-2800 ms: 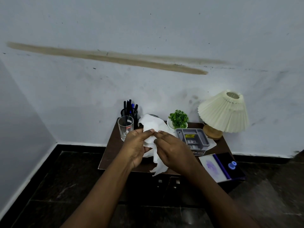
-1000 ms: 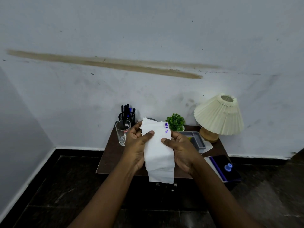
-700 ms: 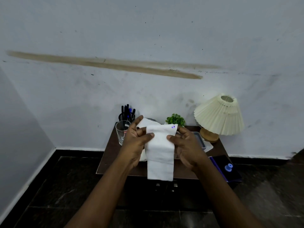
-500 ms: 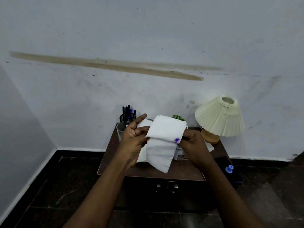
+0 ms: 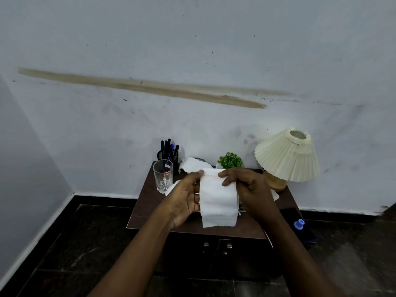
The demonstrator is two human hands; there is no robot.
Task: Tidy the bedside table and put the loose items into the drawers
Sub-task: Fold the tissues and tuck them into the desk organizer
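Tissue paper (image 5: 217,198), folded into a white strip, hangs between my hands above the front half of the surface (image 5: 147,204). My left hand (image 5: 184,199) holds its left edge, thumb on the top corner and fingers curled behind. My right hand (image 5: 250,194) pinches the top right corner between thumb and forefinger, with the other fingers bent behind the strip. The lower end dangles free, and its bottom edge is a little ragged.

Just beyond my left hand stands an upright drinking glass (image 5: 163,175), and behind it, against the wall, a black mesh pen holder (image 5: 169,157) with dark and blue pens. A second, crumpled tissue (image 5: 192,165) lies near the back between the holder and a small green plant (image 5: 230,160). At the right back corner sits a lamp (image 5: 287,156) with a pleated cream shade on a wooden base.

Below the surface's front edge the dark front carries two small metal handles (image 5: 216,246) side by side. To the right and lower down, a small blue piece (image 5: 299,224) rests on something dark that I cannot make out.
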